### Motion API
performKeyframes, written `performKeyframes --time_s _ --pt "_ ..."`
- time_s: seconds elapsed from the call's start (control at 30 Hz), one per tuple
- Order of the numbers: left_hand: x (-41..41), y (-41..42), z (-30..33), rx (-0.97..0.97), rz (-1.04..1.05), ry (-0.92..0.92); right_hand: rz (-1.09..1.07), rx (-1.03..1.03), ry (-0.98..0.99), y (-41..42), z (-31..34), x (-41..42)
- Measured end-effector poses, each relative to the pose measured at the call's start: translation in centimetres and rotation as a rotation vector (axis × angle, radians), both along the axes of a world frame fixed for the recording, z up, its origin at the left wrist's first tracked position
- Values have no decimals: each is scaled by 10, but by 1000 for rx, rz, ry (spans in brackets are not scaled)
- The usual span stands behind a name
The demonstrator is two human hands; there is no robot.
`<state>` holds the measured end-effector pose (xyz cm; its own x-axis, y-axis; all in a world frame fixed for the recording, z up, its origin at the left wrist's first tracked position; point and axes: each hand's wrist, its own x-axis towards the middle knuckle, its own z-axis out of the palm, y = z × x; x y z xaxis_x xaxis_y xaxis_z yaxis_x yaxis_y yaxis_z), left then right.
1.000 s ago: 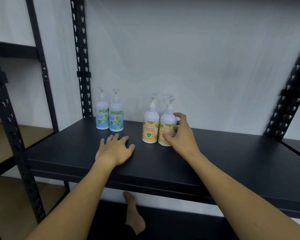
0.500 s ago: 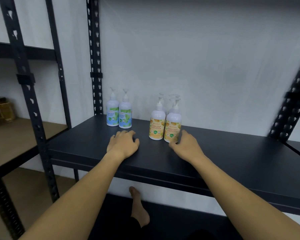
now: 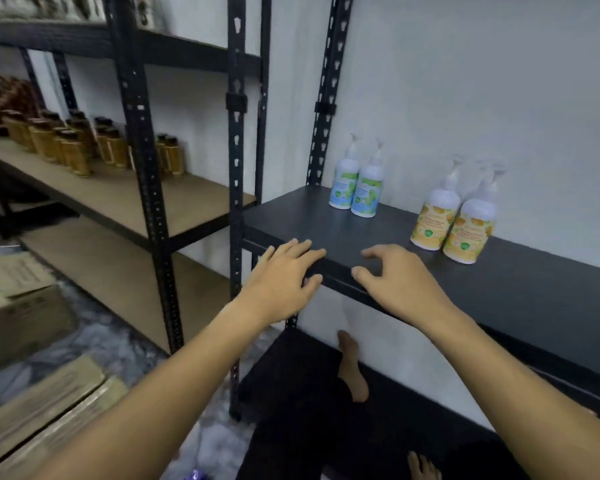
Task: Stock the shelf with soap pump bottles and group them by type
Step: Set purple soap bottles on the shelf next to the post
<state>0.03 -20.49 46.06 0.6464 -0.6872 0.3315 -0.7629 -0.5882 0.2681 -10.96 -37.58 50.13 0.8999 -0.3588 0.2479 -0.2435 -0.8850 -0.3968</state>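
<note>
At frame centre, the left hand [image 3: 284, 275] and right hand [image 3: 394, 284], both empty and relaxed, rest at the shelf [image 3: 520, 292] edge; orange-label bottles [image 3: 452, 225] stand upper right, apart.

Bare forearms, bare feet, dark trousers

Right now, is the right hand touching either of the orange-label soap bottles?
Apart. The head view shows the right hand at the black shelf's front edge, with bare shelf surface between its fingers and the orange-label bottles behind.

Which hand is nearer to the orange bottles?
Right. The right hand is at the shelf edge, left of the orange bottles; the left hand is farther left.
</note>
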Motion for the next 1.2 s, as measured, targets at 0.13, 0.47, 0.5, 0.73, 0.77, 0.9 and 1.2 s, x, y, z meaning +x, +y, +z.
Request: performKeyframes --time_s 0.13,0.47,0.5,0.73,0.77,0.9,1.2 --pt "-5 66 -34 -47 140 13 193 -92 -100 63 -20 13" --pt "-40 219 -157 -196 556 376 515 46 88 200 -126 45" --pt "-48 232 -170 -211 592 414 545 62 120 213 -138 46" --pt "-103 303 -258 -283 860 619 647 200 354 295 -222 35" --pt "-113 308 -270 -291 891 635 655 208 393 304 -235 33" --pt "-147 318 -317 -301 967 714 685 189 577 328 -285 24" --pt "-179 309 -392 -230 989 969 729 161 1039 317 -383 6"
